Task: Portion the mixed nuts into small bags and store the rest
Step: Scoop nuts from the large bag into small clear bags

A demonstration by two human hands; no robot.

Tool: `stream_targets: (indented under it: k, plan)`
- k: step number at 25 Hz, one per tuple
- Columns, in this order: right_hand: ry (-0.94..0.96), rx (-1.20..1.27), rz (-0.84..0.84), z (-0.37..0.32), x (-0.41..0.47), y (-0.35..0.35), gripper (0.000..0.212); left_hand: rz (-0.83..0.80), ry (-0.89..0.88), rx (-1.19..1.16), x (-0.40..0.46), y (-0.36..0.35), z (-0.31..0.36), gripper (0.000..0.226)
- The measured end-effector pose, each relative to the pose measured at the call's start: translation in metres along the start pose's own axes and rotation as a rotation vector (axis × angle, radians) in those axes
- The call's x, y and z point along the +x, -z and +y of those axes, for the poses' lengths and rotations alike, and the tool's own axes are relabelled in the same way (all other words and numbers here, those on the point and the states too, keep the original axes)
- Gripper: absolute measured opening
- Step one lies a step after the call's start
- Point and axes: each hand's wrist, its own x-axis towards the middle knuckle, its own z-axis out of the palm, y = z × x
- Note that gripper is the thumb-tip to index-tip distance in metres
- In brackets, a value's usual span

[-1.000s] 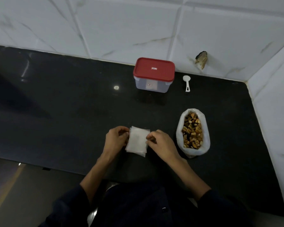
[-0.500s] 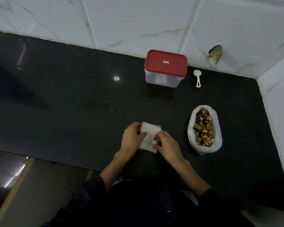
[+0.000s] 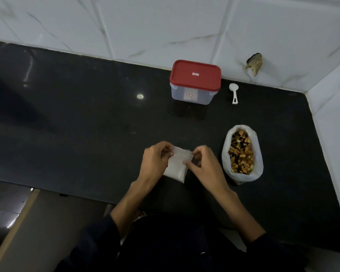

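Observation:
A stack of small clear bags [image 3: 175,167] lies on the black counter [image 3: 77,134] near its front edge. My left hand [image 3: 155,163] pinches the top left edge of the bags. My right hand [image 3: 204,165] pinches the top right edge with thumb and fingers. To the right stands an open white bag of mixed nuts [image 3: 241,154], its rim rolled down. At the back stands a clear container with a red lid [image 3: 194,81], lid on. A small white scoop [image 3: 234,93] lies to its right.
White tiled walls close the counter at the back and on the right. A broken spot [image 3: 254,62] marks the back wall. The counter's front edge runs just below my hands, with floor at lower left.
Both hands have shifted on the small bags from their sides to the top edge, now pinching it. The camera view has moved a little; the container, scoop and nut bag stayed put.

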Motion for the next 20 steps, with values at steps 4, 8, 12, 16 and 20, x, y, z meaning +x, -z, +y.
stream_targets:
  k: [4, 8, 12, 16, 20]
  plan:
    - [0.107, 0.185, 0.023, -0.013, 0.007, 0.046, 0.017, -0.054, -0.161, 0.013, -0.003, 0.006, 0.024, 0.017]
    - [0.135, 0.284, -0.113, -0.011, 0.008, 0.064, 0.018, -0.021, -0.248, 0.032, -0.002, -0.006, 0.044, 0.018]
    - [0.143, 0.338, -0.106, 0.002, 0.005, 0.077, 0.017, 0.006, -0.283, 0.085, 0.001, -0.019, 0.054, 0.019]
    - [0.164, 0.335, -0.103, 0.013, 0.005, 0.090, 0.014, 0.000, -0.359, 0.139, 0.004, -0.033, 0.067, 0.018]
    - [0.170, 0.307, -0.117, 0.019, 0.004, 0.098, 0.014, -0.018, -0.411, 0.208, 0.009, -0.043, 0.079, 0.018]
